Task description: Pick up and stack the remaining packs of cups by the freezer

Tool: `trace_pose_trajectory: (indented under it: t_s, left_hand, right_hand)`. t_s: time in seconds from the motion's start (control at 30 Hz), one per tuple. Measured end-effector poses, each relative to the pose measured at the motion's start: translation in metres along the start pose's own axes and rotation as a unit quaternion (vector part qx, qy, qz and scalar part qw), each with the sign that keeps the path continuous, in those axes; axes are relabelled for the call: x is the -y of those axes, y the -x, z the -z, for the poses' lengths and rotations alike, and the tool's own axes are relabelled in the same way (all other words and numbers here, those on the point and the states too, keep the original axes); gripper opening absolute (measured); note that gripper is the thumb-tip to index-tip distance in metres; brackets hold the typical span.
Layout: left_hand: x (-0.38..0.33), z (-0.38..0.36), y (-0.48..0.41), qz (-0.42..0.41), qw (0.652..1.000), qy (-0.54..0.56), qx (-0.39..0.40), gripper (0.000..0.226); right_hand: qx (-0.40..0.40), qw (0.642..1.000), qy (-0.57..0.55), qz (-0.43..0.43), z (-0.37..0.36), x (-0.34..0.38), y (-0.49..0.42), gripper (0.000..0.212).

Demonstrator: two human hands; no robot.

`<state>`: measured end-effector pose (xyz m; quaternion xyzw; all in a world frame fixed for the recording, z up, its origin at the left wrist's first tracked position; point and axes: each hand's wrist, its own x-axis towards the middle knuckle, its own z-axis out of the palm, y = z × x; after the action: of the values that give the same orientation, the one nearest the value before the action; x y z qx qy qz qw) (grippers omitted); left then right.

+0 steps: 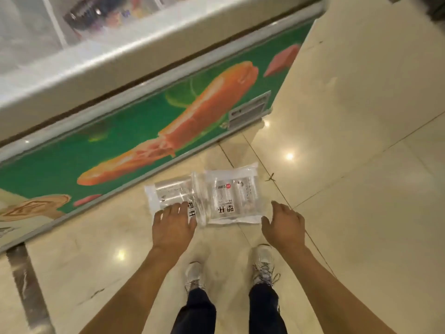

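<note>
Clear packets point(231, 196) lying on the floor point(361, 165) beside the freezer point(144, 131).
Left hand point(172, 225) is touching one packet, fingers straight; right hand point(285, 225) is hovering open just beside them.

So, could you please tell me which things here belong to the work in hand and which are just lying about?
In hand:
- left clear plastic packet of cups, under the left hand
- right clear plastic packet of cups, near the right hand

Lying about:
- green-fronted chest freezer
- beige tiled floor

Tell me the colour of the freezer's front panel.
Green, printed with orange ice lollies; the freezer's front panel shows best in the head view.
</note>
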<state>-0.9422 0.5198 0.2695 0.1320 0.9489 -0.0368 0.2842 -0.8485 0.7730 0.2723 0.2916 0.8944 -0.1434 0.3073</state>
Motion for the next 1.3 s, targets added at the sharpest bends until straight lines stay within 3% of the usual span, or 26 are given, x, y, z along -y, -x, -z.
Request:
trace_pose_trajectory:
  t_s: [0.3,0.47,0.57,0.7,0.8,0.9,1.0,1.1,1.2,1.3]
  left_hand:
    - [-0.039,-0.217,-0.189,-0.014,0.998,-0.065,0.019,0.052]
    - [-0.041,-0.306,-0.254,-0.002,0.996,-0.079,0.048,0.063]
    - [-0.044,-0.346,-0.274,0.011,0.999,-0.025,0.032,0.077]
    - [-0.056,-0.374,-0.287,0.109,0.972,0.207,0.014,0.084]
    - [-0.064,-0.377,-0.286,0.14,0.944,0.298,-0.016,0.083]
    - [-0.068,-0.36,-0.272,0.157,0.932,0.323,-0.05,0.073]
    - [-0.067,-0.336,-0.25,0.153,0.906,0.394,-0.028,0.072]
    - [-0.062,-0.288,-0.22,0.145,0.851,0.505,0.0,0.072]
    - [-0.056,-0.225,-0.186,0.143,0.834,0.533,-0.018,0.059]
    - [-0.047,-0.155,-0.152,0.157,0.819,0.55,-0.036,0.049]
  right_hand:
    - [0.014,0.999,0.033,-0.001,-0.181,-0.06,-0.208,0.054]
    - [0.004,1.0,0.025,-0.007,-0.254,-0.071,-0.289,0.057]
    - [0.01,0.999,-0.026,-0.019,-0.285,-0.067,-0.325,0.058]
    - [0.026,0.966,-0.248,-0.067,-0.315,-0.063,-0.352,0.062]
    - [0.017,0.933,-0.348,-0.089,-0.319,-0.061,-0.35,0.061]
    - [0.004,0.925,-0.365,-0.103,-0.304,-0.061,-0.331,0.078]
    - [0.004,0.926,-0.362,-0.109,-0.277,-0.063,-0.299,0.094]
    - [-0.007,0.925,-0.365,-0.105,-0.23,-0.056,-0.259,0.093]
    - [-0.017,0.924,-0.371,-0.089,-0.17,-0.04,-0.219,0.077]
    - [-0.026,0.917,-0.39,-0.073,-0.106,-0.018,-0.18,0.09]
